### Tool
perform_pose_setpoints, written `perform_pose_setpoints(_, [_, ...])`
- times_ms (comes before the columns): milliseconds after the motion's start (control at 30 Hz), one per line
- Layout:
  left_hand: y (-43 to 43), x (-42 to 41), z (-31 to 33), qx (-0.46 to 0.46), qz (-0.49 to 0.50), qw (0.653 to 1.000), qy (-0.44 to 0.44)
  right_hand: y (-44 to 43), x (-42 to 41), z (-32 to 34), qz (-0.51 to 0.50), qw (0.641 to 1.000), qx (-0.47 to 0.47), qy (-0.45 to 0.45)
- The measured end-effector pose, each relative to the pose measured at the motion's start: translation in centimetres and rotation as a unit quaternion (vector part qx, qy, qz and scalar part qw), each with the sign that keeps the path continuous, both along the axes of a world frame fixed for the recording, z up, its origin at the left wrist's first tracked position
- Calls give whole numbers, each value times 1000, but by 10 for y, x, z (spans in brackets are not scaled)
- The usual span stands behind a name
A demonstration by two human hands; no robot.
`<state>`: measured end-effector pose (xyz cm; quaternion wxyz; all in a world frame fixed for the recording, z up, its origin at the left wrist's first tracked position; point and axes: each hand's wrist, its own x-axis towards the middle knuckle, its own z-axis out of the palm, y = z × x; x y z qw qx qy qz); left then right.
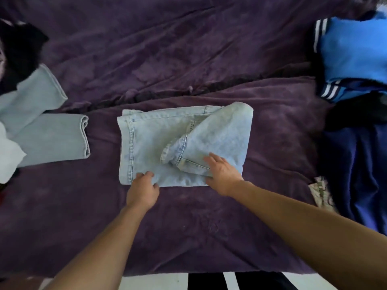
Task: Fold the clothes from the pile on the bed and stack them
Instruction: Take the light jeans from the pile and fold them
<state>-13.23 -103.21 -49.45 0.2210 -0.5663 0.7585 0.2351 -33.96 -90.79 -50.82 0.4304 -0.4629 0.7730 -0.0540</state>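
A pair of light blue jeans (184,141) lies folded into a rough square in the middle of the purple bed cover (188,59). My left hand (143,188) grips the near left edge of the folded jeans, fingers curled into the denim. Flat on the near right part of the jeans rests my right hand (223,174), fingers straight and spread. A loose flap with a pocket seam lies diagonally across the top of the fold.
At the left, unfolded clothes lie in a heap: light blue jeans legs (52,132), a black garment (18,51) and white cloth (8,155). At the right sit a bright blue striped garment (354,53) and a dark navy one (356,170). The bed's near edge runs along the bottom.
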Motion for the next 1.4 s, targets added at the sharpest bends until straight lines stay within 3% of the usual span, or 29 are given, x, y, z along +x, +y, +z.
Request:
perform_pose_setpoints(100, [9, -11, -11, -3, 34, 996, 79, 18, -21, -9, -109, 993, -40, 36])
perform_pose_setpoints(167, [7, -23, -21, 2, 107, 983, 150, 25, -44, -15, -228, 971, -47, 64])
perform_pose_setpoints(233, [-3, -38, -32, 49, 242, 938, 243, 25, -63, -23, -328, 942, -28, 67])
perform_pose_setpoints(333, [-15, -62, -53, 129, 410, 837, 338, 15, -72, -42, -447, 895, -5, -12])
perform_pose_setpoints(400, [-15, -77, -68, 150, 450, 802, 364, 7, -69, -56, -516, 855, -7, -49])
perform_pose_setpoints(533, [-10, -94, -69, 142, 488, 769, 388, 0, -74, -69, -592, 801, -39, -84])
perform_pose_setpoints(633, [-5, -106, -52, 228, 505, 693, 462, 16, -86, -68, -598, 798, -54, -55])
perform_pose_setpoints(700, [5, -109, -50, 273, 512, 663, 473, 30, -94, -69, -599, 798, -51, -36])
perform_pose_setpoints(733, [11, -108, -54, 260, 518, 671, 463, 35, -97, -69, -607, 792, -52, -44])
perform_pose_setpoints(767, [14, -104, -61, 211, 510, 714, 430, 38, -99, -66, -615, 785, -52, -60])
perform_pose_setpoints(833, [16, -92, -78, 36, 395, 874, 279, 38, -99, -64, -607, 788, -53, -91])
perform_pose_setpoints(867, [15, -84, -86, -56, 297, 932, 202, 36, -97, -63, -593, 796, -57, -109])
perform_pose_setpoints(900, [14, -77, -91, -127, 195, 960, 154, 32, -94, -64, -578, 804, -64, -126])
perform_pose_setpoints(933, [14, -73, -95, -168, 99, 972, 130, 27, -89, -67, -564, 811, -68, -139])
perform_pose_setpoints(1000, [14, -70, -104, -164, -52, 980, 100, 19, -75, -72, -551, 817, -71, -155])
perform_pose_setpoints(1067, [11, -71, -110, -120, -103, 984, 77, 11, -66, -76, -549, 820, -58, -151])
perform_pose_setpoints(1200, [-6, -65, -97, -71, -62, 988, 123, 1, -62, -56, -525, 839, -72, -122])
perform_pose_setpoints(1400, [-55, 8, -60, -102, 92, 972, 192, -53, -16, 34, -371, 920, -125, 18])
